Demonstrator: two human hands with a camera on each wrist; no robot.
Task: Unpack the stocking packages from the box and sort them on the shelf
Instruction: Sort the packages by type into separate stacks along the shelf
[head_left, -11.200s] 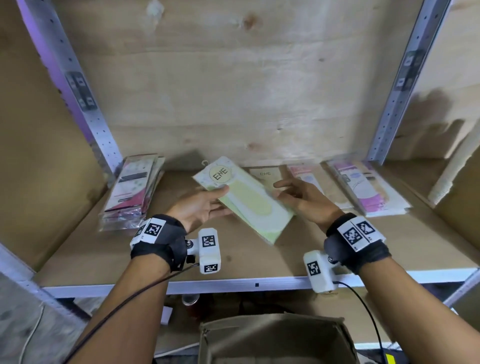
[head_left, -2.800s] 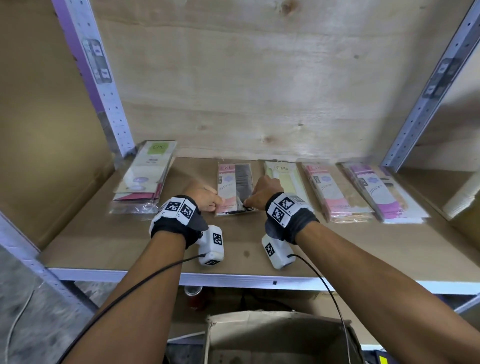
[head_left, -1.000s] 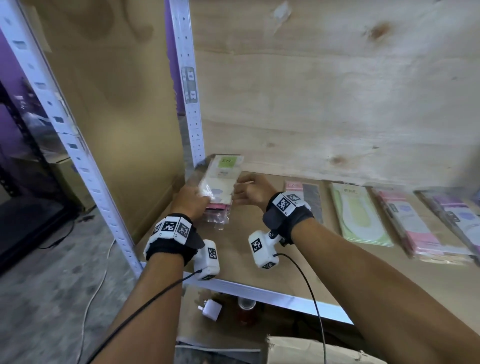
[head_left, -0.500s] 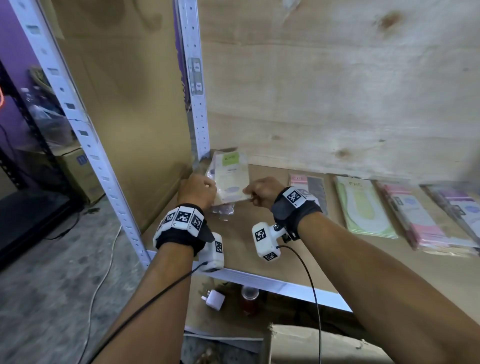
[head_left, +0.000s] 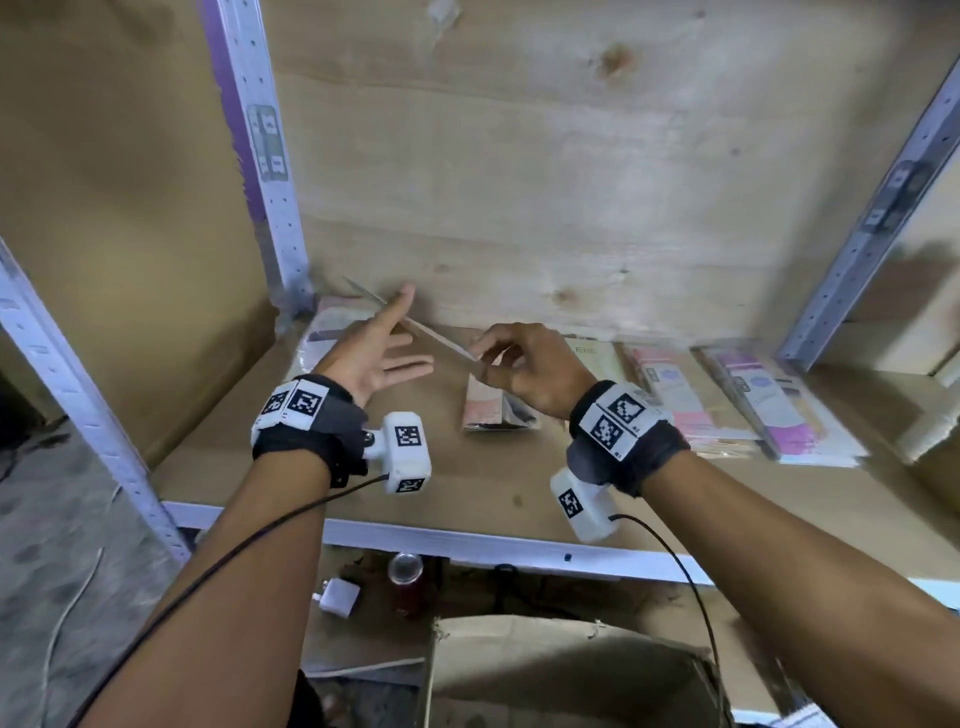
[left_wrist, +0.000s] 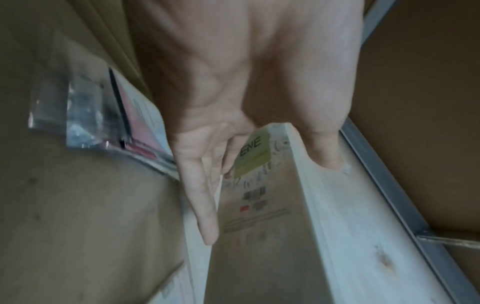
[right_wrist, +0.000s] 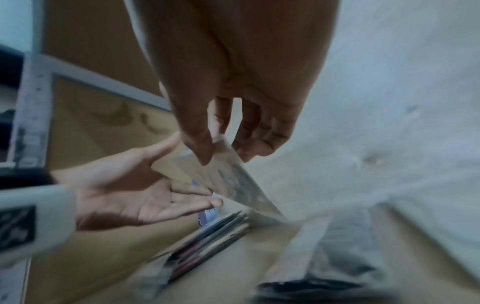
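My right hand (head_left: 480, 358) pinches one end of a thin stocking package (head_left: 415, 325) with a green ENE label (left_wrist: 253, 156). It hangs tilted and edge-on above the shelf board (head_left: 467, 483). The right wrist view shows thumb and fingers (right_wrist: 200, 152) clamped on that package (right_wrist: 228, 176). My left hand (head_left: 410, 332) is spread open beside the package with straight fingers (left_wrist: 205, 205). An unsorted stack of packages (head_left: 332, 322) lies in the back left corner under the held one. The cardboard box (head_left: 561, 670) stands on the floor below the shelf.
Sorted packages lie in a row on the shelf: black and pink (head_left: 493, 410), green (head_left: 592, 353), pink (head_left: 675, 395), purple (head_left: 769, 400). Metal uprights (head_left: 265, 171) and plywood walls close in the bay. A charger (head_left: 337, 597) and a can (head_left: 408, 577) lie under the shelf.
Half a second ago both hands held the green-labelled package over the left stack. My left hand has let go and opened, and my right hand has lifted and turned the package edge-on.
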